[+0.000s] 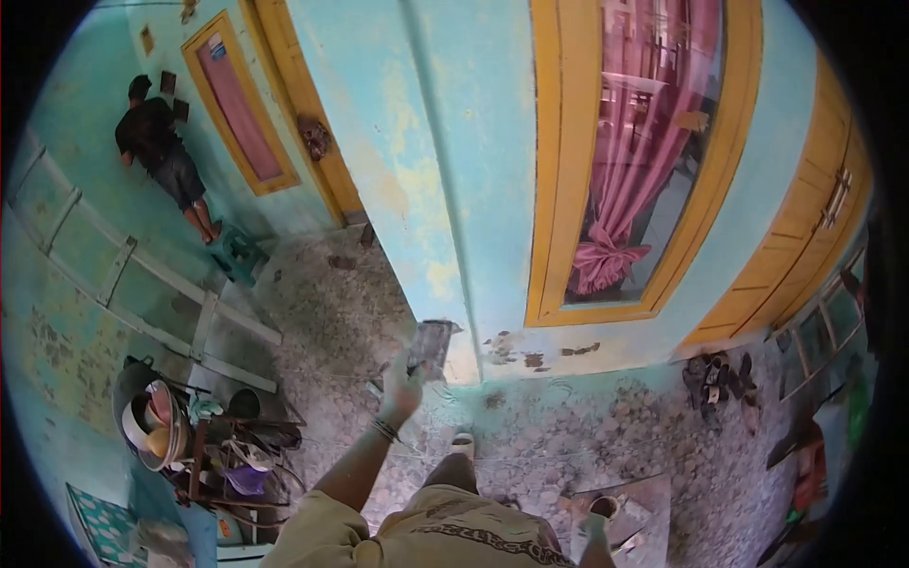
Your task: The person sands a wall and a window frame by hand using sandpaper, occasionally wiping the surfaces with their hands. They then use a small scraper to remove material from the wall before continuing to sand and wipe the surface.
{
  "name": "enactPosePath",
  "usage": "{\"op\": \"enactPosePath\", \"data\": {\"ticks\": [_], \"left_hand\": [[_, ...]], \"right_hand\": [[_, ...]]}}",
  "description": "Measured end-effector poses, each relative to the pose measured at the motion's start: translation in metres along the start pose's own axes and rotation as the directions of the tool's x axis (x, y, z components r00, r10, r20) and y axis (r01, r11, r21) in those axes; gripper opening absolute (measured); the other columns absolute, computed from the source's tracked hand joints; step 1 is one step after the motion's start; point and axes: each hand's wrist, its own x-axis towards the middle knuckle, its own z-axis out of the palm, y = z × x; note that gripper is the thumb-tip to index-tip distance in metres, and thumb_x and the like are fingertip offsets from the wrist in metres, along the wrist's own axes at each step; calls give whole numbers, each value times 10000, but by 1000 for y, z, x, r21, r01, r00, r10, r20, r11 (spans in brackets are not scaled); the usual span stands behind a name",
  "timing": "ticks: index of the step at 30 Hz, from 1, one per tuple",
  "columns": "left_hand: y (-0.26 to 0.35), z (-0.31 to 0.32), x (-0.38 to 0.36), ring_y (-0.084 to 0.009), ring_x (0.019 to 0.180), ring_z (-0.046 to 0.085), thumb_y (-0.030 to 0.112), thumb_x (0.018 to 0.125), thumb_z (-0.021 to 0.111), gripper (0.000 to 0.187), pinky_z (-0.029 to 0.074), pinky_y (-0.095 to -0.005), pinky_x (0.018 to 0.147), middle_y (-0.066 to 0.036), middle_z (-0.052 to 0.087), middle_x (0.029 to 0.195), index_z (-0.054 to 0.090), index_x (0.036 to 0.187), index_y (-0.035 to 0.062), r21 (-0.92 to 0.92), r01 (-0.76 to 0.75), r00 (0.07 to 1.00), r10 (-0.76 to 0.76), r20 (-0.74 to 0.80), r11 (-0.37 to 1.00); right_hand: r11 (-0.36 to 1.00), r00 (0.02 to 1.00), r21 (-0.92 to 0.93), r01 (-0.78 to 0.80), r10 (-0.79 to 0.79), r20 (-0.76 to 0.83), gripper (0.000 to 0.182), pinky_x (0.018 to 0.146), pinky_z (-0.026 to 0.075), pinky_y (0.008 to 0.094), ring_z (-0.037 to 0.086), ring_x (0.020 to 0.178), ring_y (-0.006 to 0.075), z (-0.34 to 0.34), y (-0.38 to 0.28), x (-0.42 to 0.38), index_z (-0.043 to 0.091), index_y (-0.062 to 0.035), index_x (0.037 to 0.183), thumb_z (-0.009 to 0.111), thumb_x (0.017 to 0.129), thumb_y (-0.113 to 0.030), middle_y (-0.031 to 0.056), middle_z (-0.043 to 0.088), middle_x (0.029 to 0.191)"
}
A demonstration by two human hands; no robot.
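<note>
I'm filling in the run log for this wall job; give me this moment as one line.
left hand: grip on scraper, blade against turquoise wall | right hand: grip unclear, beside cup | other person at far wall | ladder leaning left

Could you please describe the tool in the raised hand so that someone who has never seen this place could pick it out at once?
Find the turquoise wall between the yellow door frame and the yellow window, and follow its corner edge down towards the floor. There the left hand, with a wristband, presses a flat grey trowel against the patchy plaster. It is the only tool touching the wall.
</note>
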Motion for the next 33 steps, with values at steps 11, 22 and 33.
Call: {"op": "enactPosePath", "data": {"ticks": [11, 22, 33], "left_hand": [[75, -83, 251, -199, 728, 618, -2, 871, 625, 205, 492, -319, 667, -151, 650, 861, 577, 1070, -13, -24, -310, 871, 274, -409, 950], [88, -87, 349, -227, 840, 589, -41, 873, 571, 495, 509, -324, 705, -180, 569, 1047, 454, 1354, -57, 311, -532, 447, 574, -687, 787], [92, -87, 364, -351, 925, 554, 198, 809, 778, 544, 497, -399, 759, -257, 517, 1058, 525, 1204, -76, 357, -547, 429, 620, -657, 757]], "right_hand": [[977, 988, -197, 79, -50, 146, 237, 469, 482, 362, 591, 507, 208, 83, -90, 4, 658, -99, 1054, 506, 941, -243, 53, 638, 720], [939, 984, -311, 145, -102, 149, 210, 507, 478, 376, 594, 555, 238, 224, -156, -26, 657, -87, 999, 525, 926, -233, 79, 631, 726], [914, 978, -351, 203, -174, 114, 188, 544, 474, 391, 597, 603, 267, 239, -228, -26, 656, -76, 944, 544, 910, -222, 105, 623, 733]]}}
